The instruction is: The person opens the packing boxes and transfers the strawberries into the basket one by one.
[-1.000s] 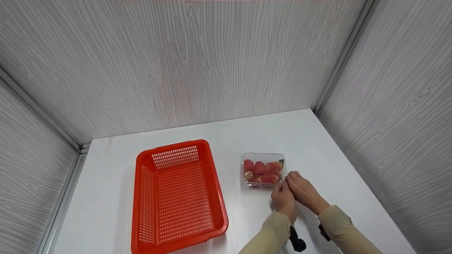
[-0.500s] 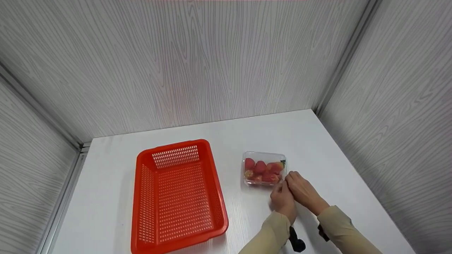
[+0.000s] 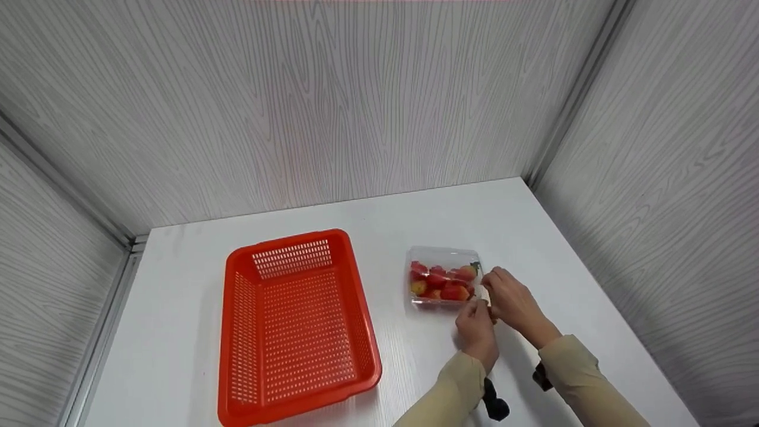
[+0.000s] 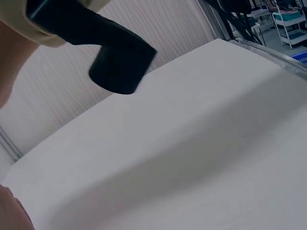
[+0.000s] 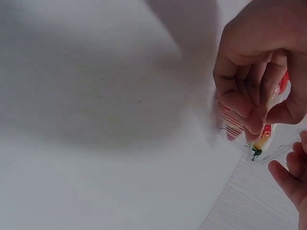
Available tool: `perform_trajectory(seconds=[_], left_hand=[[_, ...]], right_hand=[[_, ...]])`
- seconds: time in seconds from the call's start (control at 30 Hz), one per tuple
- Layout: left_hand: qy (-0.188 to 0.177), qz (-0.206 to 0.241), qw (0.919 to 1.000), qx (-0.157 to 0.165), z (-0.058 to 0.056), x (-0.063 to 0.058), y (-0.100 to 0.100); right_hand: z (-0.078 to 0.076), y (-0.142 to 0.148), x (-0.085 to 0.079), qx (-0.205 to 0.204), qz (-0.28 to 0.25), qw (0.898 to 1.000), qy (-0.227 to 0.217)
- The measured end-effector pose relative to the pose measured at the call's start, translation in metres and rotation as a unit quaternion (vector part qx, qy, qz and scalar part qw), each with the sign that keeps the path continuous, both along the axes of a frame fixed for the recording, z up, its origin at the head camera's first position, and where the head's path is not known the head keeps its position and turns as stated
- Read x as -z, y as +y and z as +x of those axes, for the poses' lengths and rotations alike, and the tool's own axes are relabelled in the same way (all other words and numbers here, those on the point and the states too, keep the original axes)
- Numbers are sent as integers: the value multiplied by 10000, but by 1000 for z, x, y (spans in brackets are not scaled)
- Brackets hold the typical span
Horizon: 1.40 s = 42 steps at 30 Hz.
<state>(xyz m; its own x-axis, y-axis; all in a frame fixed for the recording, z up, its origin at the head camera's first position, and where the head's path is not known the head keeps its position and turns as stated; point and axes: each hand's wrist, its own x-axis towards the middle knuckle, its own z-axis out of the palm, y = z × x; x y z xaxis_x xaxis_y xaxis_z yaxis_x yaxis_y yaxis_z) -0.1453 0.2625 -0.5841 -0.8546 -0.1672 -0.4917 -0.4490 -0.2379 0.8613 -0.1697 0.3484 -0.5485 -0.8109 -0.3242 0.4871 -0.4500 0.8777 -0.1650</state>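
Pinching the clear plastic box (image 3: 445,255) at its right side, in the head view: left hand (image 3: 477,331) at the near right corner, right hand (image 3: 513,301) farther up that side, close together. Lying ahead and leftward of both, nearer the counter's (image 3: 379,220) right edge than its left, long axis seemingly along the far edge; glossy, thin-walled, holding rounded red fruit (image 3: 453,292). Farther left, a perforated red basket (image 3: 314,398). From the left wrist, mostly smooth white counter and a black wrist mount (image 4: 122,69), grip hidden. From the right wrist, thumb and fingers clamped on thin transparent plastic.
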Motion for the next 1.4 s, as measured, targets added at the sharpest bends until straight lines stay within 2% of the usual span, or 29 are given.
perform_trajectory(seconds=[0.17,0.3,0.43,0.57,0.63,0.73,0.83,0.9,1.0,1.07,1.13,1.2,1.3,1.4], left_hand=[[101,367,9990,233,-4,1,-2],[119,575,9976,367,-2,8,-6],[285,864,9938,636,2,14,-10],[379,1165,9882,915,5,15,-18],[352,1161,9873,1023,11,15,-24],[497,839,9909,923,23,17,-38],[850,80,9937,726,31,22,-60],[1098,-627,9904,559,33,25,-76],[1506,-1496,9767,304,31,30,-95],[1759,-1849,9667,176,27,31,-104],[2026,-2003,9584,154,21,31,-110],[2148,-2060,9544,239,16,30,-115],[2154,-1992,9552,383,10,30,-120],[2108,-1751,9605,482,7,30,-123]], right_hand=[[-15,4,-9,271,-741,9951,589],[-26,3,-12,442,-1401,9868,684],[-36,1,-13,561,-1967,9769,610],[-47,-4,-9,672,-2407,9672,445],[-49,-6,-6,773,-2642,9610,266],[-49,-6,-1,852,-3045,9484,-221],[-50,-5,2,772,-3517,9280,-960],[-51,-5,3,704,-3870,9059,-1571],[-53,-5,4,635,-4334,8683,-2329],[-53,-6,2,553,-4626,8440,-2656],[-50,-8,-1,445,-4843,8262,-2845],[-47,-10,-4,311,-5051,8100,-2964],[-42,-13,-2,186,-5183,7941,-3169],[-42,-15,8,121,-5261,7821,-3337]])
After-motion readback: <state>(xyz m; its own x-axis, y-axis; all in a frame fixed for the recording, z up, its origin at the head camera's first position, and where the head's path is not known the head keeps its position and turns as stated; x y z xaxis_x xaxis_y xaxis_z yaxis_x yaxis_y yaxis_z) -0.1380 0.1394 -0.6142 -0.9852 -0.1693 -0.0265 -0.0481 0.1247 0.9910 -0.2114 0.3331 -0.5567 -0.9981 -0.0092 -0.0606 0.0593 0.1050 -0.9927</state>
